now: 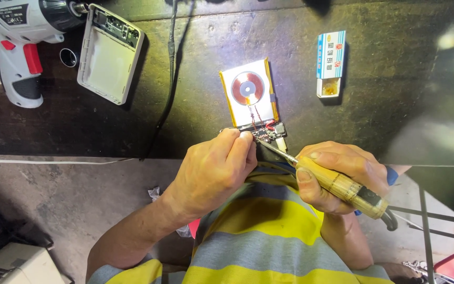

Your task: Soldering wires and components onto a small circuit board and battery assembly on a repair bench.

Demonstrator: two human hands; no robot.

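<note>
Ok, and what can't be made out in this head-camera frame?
- Soldering iron tip: too fine to see whether it touches the circuit board.
- What the left hand pinches: hidden by its own fingers.
- Cordless drill: cut off by the top-left edge.
- Right side of the workbench: blurred by glare.
- Soldering iron's cord end: hidden behind the right hand.

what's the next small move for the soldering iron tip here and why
Probably ease the soldering iron tip a little further onto the small circuit board. The right hand holds the wooden handle with the tip angled at the board's edge, the left hand pinches right at the board, and the thin wires from the copper coil end there.
</note>
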